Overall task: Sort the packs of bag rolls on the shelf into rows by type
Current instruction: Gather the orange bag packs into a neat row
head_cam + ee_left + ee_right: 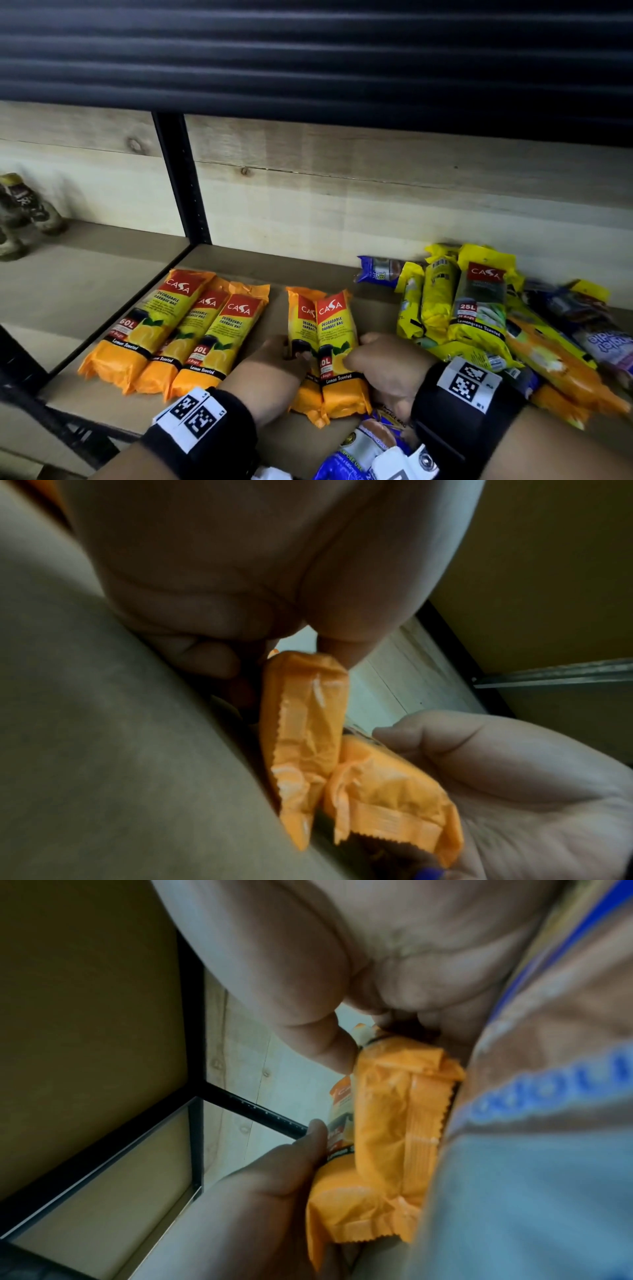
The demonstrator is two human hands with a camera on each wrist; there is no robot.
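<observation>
Two orange Casa lemon-scented packs lie side by side in the middle of the shelf (260, 267). My left hand (286, 349) grips the left pack (301, 329), thumb on top, and that pack shows in the left wrist view as the left pack (304, 723). My right hand (376, 363) grips the right pack (334, 329), thumb on its front, and the right wrist view shows the right pack (394, 1110). A row of three matching orange packs (178, 335) lies to the left. At the right is a mixed pile of yellow packs (476, 308), with orange and blue-purple ones.
One blue pack (380, 272) lies by the back wall, and a second blue pack (363, 445) sits at the front edge under my right wrist. A black upright post (181, 178) divides the bays. Blurred bottles (20, 212) stand in the left bay.
</observation>
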